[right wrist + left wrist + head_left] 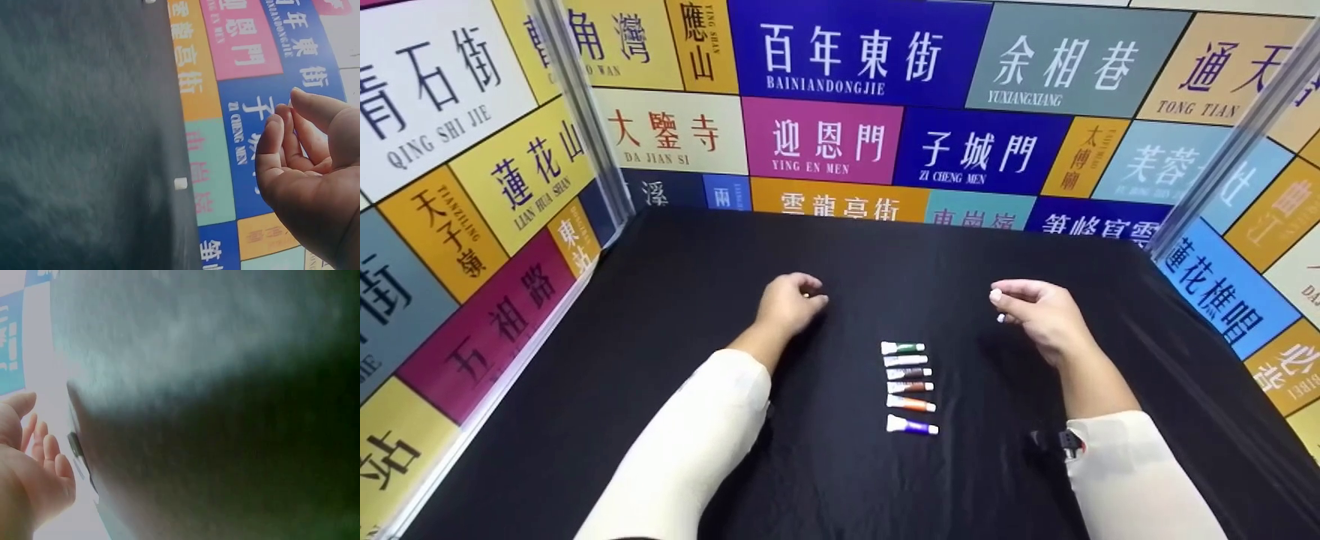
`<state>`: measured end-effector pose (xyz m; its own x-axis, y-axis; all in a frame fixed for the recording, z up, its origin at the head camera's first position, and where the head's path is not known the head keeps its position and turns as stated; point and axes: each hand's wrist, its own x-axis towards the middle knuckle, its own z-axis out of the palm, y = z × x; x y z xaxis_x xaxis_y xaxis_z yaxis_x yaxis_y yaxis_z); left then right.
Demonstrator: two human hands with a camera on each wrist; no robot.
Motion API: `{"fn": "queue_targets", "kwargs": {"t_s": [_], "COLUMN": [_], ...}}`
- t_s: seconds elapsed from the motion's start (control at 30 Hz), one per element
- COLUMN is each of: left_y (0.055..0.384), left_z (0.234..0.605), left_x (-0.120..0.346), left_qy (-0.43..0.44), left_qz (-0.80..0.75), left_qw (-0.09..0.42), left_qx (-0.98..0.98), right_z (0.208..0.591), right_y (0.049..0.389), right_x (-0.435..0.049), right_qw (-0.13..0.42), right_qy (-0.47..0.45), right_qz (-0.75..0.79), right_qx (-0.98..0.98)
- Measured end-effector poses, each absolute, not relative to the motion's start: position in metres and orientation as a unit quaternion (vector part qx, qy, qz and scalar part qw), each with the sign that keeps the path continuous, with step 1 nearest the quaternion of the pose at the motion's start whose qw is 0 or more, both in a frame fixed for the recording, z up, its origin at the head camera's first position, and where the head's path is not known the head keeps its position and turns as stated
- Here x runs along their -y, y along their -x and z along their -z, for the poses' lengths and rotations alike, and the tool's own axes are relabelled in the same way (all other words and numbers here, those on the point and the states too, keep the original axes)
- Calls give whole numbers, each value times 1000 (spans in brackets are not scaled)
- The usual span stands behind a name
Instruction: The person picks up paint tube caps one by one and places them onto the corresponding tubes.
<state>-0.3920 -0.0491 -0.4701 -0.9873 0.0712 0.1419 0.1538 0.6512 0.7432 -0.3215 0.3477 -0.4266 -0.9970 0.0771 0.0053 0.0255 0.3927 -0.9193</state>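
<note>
- Left hand: thumb and fingers apart.
- Right hand: fingers curled, can't tell if pinching; small white piece near.
- Six paint tubes: row on black cloth, between forearms.

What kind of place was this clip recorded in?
Probably a purpose-built booth or set: sign-like panels on three sides, silvery corner posts, and a black work surface.

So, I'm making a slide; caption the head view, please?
Six small tubes lined up on black cloth, left hand and right hand beyond on either side.
</note>
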Motion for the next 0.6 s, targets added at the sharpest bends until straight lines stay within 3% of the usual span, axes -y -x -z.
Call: {"fn": "queue_targets", "kwargs": {"t_s": [0.6], "left_y": [399], "left_z": [477], "left_x": [80], "left_qy": [4], "left_qz": [377], "left_qw": [56], "left_qx": [924], "right_z": [421], "right_y": [306], "right_x": [-327], "right_qw": [38], "right_qy": [-19], "right_qz": [-549], "right_qx": [835]}}
